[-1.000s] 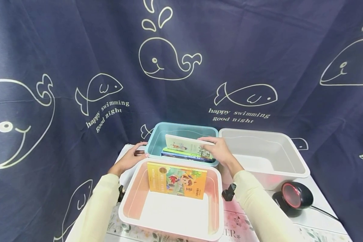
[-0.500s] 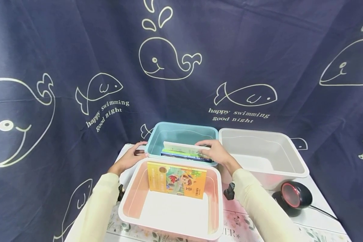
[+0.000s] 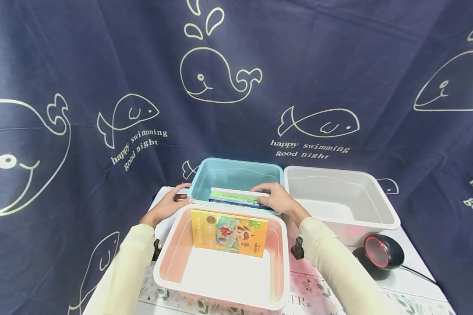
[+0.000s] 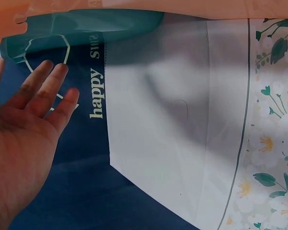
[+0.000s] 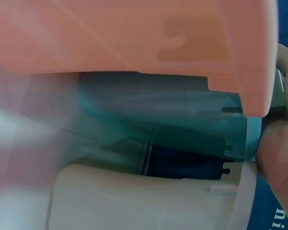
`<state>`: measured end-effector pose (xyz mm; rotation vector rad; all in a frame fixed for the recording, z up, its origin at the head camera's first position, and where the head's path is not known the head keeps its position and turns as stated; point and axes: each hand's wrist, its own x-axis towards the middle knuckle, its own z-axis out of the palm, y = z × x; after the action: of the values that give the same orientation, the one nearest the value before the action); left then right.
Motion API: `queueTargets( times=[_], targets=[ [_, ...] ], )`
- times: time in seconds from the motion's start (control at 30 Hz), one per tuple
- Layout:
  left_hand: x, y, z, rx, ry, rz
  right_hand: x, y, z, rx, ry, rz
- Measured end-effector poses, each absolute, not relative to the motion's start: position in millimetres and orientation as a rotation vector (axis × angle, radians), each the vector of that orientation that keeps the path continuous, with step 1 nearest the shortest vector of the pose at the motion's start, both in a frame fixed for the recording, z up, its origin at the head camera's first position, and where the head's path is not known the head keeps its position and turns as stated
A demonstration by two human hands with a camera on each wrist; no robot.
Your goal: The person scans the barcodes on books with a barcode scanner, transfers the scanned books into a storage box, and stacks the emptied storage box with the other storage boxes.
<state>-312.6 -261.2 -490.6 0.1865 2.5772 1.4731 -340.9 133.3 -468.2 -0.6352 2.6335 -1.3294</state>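
My right hand (image 3: 280, 199) grips the right end of a white-edged book (image 3: 230, 191) standing low in the teal bin (image 3: 240, 173). Green and blue books (image 3: 236, 200) stand just in front of it in the same bin. At that bin's left end, my left hand (image 3: 167, 208) rests against the rim with fingers extended; the left wrist view shows this hand (image 4: 29, 120) with its palm bare. Only part of my right hand (image 5: 278, 148) shows at the edge of the right wrist view, and its fingertips are hidden there.
Nearer me, a pink bin (image 3: 278, 262) contains an orange-yellow picture book (image 3: 228, 234) leaning on its far wall. A grey bin (image 3: 335, 188) adjoins the teal one on the right. In front of it sits a round black device (image 3: 384, 253) with a cable. Behind hangs a navy curtain (image 3: 236, 131).
My right hand has lowered the white-edged book into the teal bin, so its cover has dropped out of sight. The left hand stays at the rim.
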Motion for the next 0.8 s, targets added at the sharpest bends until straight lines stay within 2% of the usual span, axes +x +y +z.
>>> queueTargets(
  times=[0.57, 0.8],
  targets=[
    [-316.8, -266.6, -494.8, 0.158, 2.590, 1.465, -339.8, 128.8, -468.3, -0.688, 2.664, -1.227],
    [-319.2, -266.7, -500.2, 0.150, 2.578, 1.491, -340.5, 137.4, -465.2, -0.612, 2.539, -1.459]
  ],
)
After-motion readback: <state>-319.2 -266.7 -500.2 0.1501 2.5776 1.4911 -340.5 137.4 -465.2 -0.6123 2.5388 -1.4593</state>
